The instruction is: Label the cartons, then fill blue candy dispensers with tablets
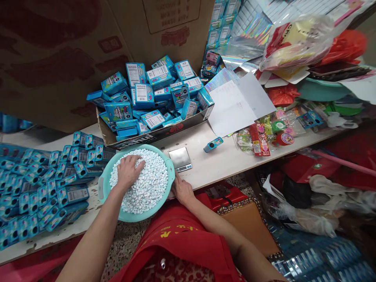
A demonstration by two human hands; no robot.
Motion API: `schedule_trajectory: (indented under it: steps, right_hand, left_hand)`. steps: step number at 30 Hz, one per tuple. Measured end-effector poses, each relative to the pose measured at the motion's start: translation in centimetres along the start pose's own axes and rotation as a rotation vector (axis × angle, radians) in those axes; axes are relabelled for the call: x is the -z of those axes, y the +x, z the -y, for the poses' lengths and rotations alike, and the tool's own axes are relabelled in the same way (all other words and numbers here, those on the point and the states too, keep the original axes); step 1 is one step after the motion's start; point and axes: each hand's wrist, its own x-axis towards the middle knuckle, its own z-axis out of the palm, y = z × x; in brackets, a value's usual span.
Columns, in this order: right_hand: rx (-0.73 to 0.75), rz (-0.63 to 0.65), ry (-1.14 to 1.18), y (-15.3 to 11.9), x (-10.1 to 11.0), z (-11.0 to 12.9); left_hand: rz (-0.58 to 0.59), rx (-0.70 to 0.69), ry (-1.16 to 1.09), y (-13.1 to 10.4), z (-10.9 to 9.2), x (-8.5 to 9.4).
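My left hand (pixel 128 171) lies on top of small pale white-blue candies (pixel 147 186) in a turquoise plastic basin (pixel 141 217), its fingers loosely apart. At the basin's right edge, my right hand (pixel 182 188) grips the rim, its fingertips partly hidden there. The basin sits at the front edge of the table, with part of it over the edge. Just right of it is a small digital scale (pixel 179 158) with a bare metal plate. A single blue candy box (pixel 213 144) lies farther right.
Behind the basin, an open carton (pixel 164 133) holds a heap of blue boxes. Rows of upright blue boxes (pixel 41 188) fill the left side. White sheets (pixel 235 103), wrapped sweets (pixel 260 139) and plastic bags (pixel 296 43) lie right. A stool (pixel 249 227) stands below.
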Motion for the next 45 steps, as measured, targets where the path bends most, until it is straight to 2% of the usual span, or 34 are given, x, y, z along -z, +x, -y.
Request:
schedule_trajectory:
  steps: [5,11,17,22,29,33,36,37,40,41,43,45]
  right_hand:
    - [-0.026,0.051,-0.047,0.3,0.4,0.8]
    - [0.019,0.027,-0.066,0.9,1.4,0.7]
    - [0.181,-0.028,-0.042,4.6,2.2,-0.2]
    - [0.239,-0.053,-0.03,6.8,1.9,-0.8]
    - [0.232,-0.094,-0.05,6.8,2.3,-2.4]
    - [0.237,-0.146,-0.072,6.1,3.9,-3.4]
    - [0.22,-0.23,-0.088,4.4,6.6,-5.5]
    - [0.186,-0.287,-0.094,3.7,7.8,-6.6]
    - [0.003,-0.574,-0.111,2.0,11.3,-10.9]
    - [-0.029,-0.598,-0.121,1.7,12.3,-12.5]
    - [-0.046,-0.544,-0.139,1.7,13.6,-15.1]
    - [-0.027,-0.427,-0.135,2.5,14.1,-17.0]
  left_hand:
    - [0.015,0.018,-0.013,-0.1,-0.2,0.3]
    - [0.008,0.03,-0.019,-0.3,-0.1,0.4]
    - [0.001,0.025,-0.024,-0.4,0.0,0.4]
    - [0.007,0.03,-0.017,-0.3,-0.1,0.4]
    - [0.024,0.039,-0.033,0.0,0.2,0.4]
    - [0.039,0.037,-0.019,-0.1,-0.1,1.1]
    - [0.053,0.033,-0.002,-0.5,-0.4,1.4]
    - [0.048,0.033,0.009,-0.6,-0.4,1.4]
    - [0.003,0.028,0.039,-1.0,-0.4,0.9]
    - [-0.013,0.025,0.047,-1.1,-0.3,0.7]
    - [-0.041,0.014,0.063,-1.1,-0.1,0.3]
    - [-0.062,-0.01,0.077,-1.0,0.2,0.0]
